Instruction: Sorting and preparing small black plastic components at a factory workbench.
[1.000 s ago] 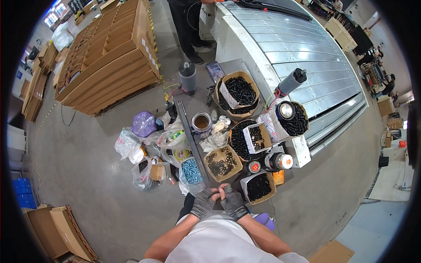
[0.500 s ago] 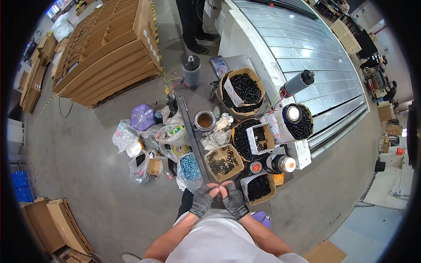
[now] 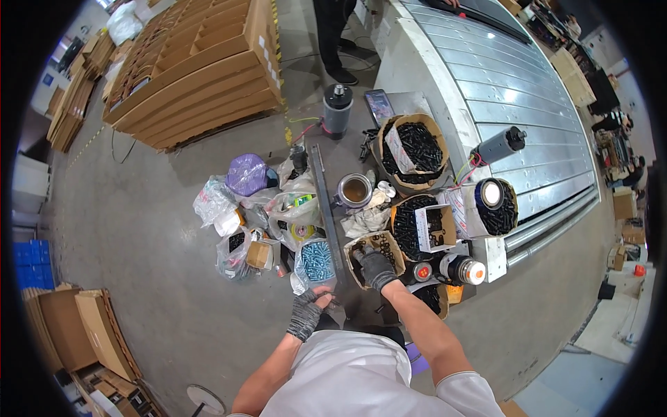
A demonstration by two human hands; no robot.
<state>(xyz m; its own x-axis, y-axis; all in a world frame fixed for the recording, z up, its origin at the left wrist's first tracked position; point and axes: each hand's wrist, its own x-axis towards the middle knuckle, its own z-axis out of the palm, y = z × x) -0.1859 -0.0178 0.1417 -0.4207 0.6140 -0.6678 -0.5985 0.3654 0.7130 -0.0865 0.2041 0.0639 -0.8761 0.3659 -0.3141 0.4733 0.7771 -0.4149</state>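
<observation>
My left hand [image 3: 306, 311], in a grey fingerless glove, is near the table's front edge, just below an open bag of blue screws [image 3: 317, 260]. Its thumb and fingertips are drawn together; whatever they hold is too small to make out. My right hand [image 3: 376, 267], gloved alike, reaches into a cardboard box [image 3: 397, 256] of small dark rings [image 3: 380, 243]. The fingertips point down among the rings and are partly hidden, so their grip does not show. Between the two hands, a small dark screw-like piece [image 3: 380, 308] lies on the table.
A long dark metal bar [image 3: 325, 208] runs away from me beside the boxes. Several containers of black parts [image 3: 419, 148] stand to the right, with a thermos [image 3: 462, 269] and an open steel cup [image 3: 354, 190]. Plastic bags [image 3: 288, 208] lie left. Another person's legs [image 3: 332, 42] are beyond.
My hands, fingertips together before, have separated. The right went forward and right into the box of rings; the left stays near the front edge. My view has shifted slightly left.
</observation>
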